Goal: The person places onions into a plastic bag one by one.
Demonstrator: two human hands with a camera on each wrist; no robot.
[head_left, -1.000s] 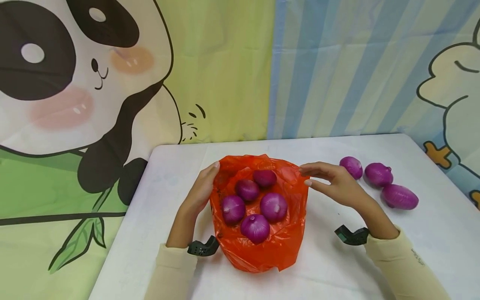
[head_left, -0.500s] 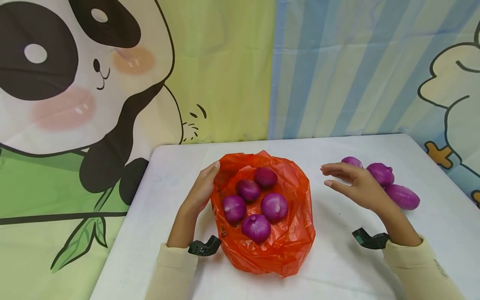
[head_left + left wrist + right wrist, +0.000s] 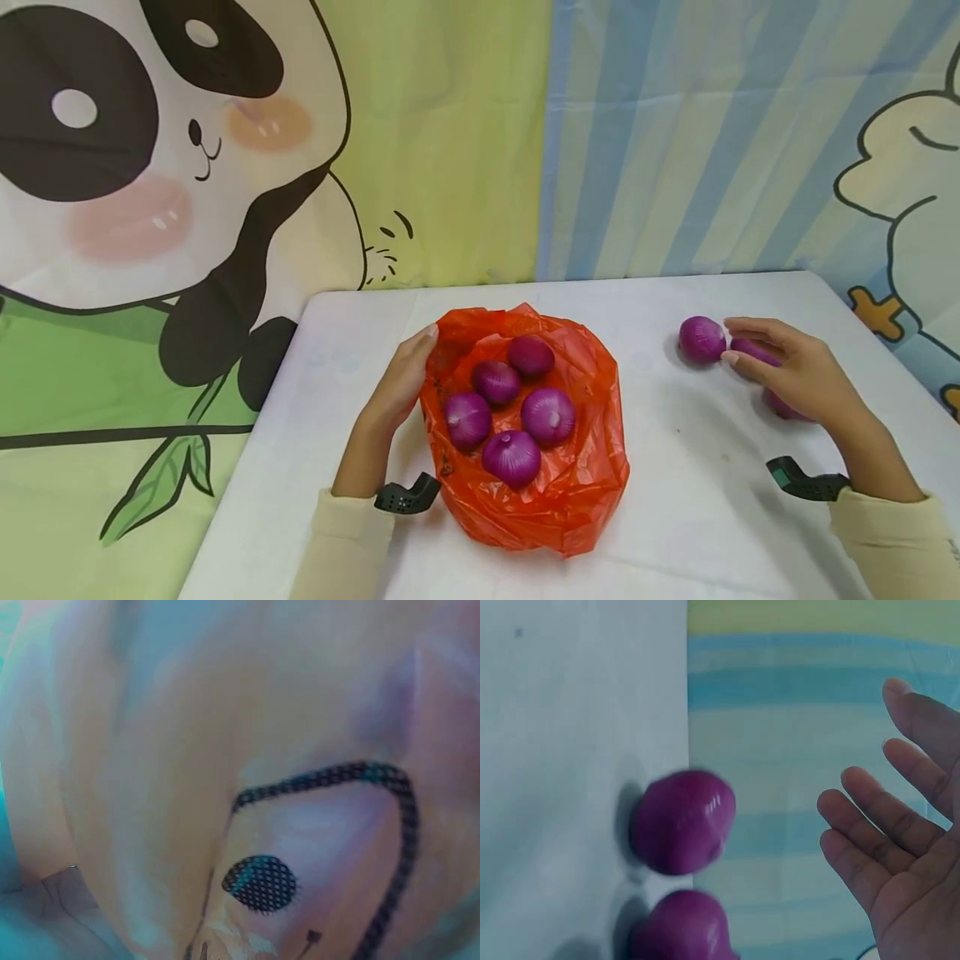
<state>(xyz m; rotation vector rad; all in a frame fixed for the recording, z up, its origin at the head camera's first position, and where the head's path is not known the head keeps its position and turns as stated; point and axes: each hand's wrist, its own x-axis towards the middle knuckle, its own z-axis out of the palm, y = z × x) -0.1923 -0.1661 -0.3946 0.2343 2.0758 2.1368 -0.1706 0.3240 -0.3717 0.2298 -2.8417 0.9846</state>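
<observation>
A red plastic bag [image 3: 585,467] stands with its mouth spread wide, and several purple onions [image 3: 512,458] lie inside. At its left rim my left hand [image 3: 401,375] holds the bag's edge, with some fingers hidden behind the plastic. Off to the right, my right hand [image 3: 806,375] hovers over the loose onions, fingers relaxed and holding nothing. One loose onion [image 3: 702,340] sits just left of the fingertips; a second onion [image 3: 756,351] and a third onion [image 3: 783,406] are partly hidden by the hand. The right wrist view shows the open palm apart from two onions [image 3: 682,821].
The white table [image 3: 675,533] ends at a curtain backdrop [image 3: 450,167] printed with a panda and stripes. A small dark speck [image 3: 678,431] lies between bag and right hand. In the left wrist view a blurred pale surface with black printed marks [image 3: 262,885] fills the picture.
My right hand has let go of the bag's right rim and moved right to the loose onions. The bag's right side has sagged outward. My left hand stays at the left rim.
</observation>
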